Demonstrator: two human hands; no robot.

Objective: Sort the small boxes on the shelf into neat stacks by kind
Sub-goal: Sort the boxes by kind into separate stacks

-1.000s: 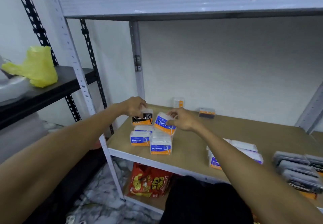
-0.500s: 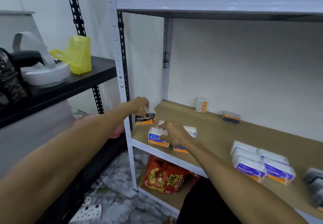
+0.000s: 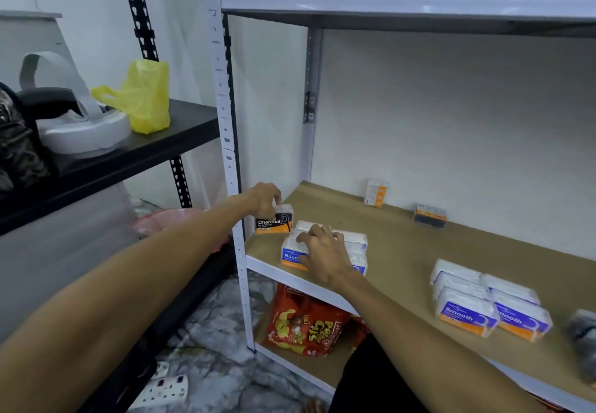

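Left hand (image 3: 264, 198) holds "Charcoal" box (image 3: 274, 223); right hand (image 3: 319, 251) covers "Roun…", probably Round, boxes (image 3: 290, 253).

- One Charcoal box (image 3: 274, 223), at the left end of the shelf (image 3: 403, 251).
- About four Round boxes (image 3: 292, 253), partly hidden.
- About six Smooth boxes (image 3: 464, 311), further right.

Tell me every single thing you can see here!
Black-and-orange Charcoal box: one, left end of brown wooden shelf, in left hand.
White-and-blue Round boxes: a cluster, count unclear, shelf front-left, under right hand.
White-and-purple Smooth boxes: two stacks, shelf right.
Small orange-white box: one, upright by back wall.
Small dark box: one, by back wall.
Red crisp bag: one, lower shelf.
Yellow plastic bag: one, black side shelf.
White power strip: one, floor.
Left hand: gripping Charcoal box.
Right hand: on Round boxes.
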